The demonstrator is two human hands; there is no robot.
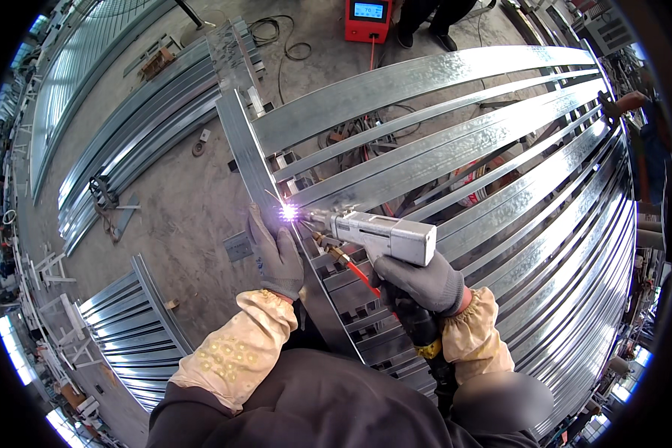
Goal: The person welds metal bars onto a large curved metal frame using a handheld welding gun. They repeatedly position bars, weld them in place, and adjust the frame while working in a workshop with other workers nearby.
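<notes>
My right hand [424,284], in a grey glove, is wrapped round the grip of a silver handheld welding gun [390,237]. Bright violet-white light [288,213] flares at the gun's nozzle, where a long metal slat [396,168] meets the end rail [246,153]. Just below the flare, my gloved left hand [280,261] lies along the rail with its fingers stretched out and its thumb apart, holding nothing. A red hose [362,278] runs beside the gun, and a thick black cable [418,328] hangs below the grip. The glare hides the joint itself.
Another person's gloved hand [612,106] touches the slatted frame's far right end. A red machine with a display [366,19] stands at the back, near a person's shoes [425,39]. Metal profiles [145,127], a smaller slatted panel [131,328] and a loose cable [295,51] lie around.
</notes>
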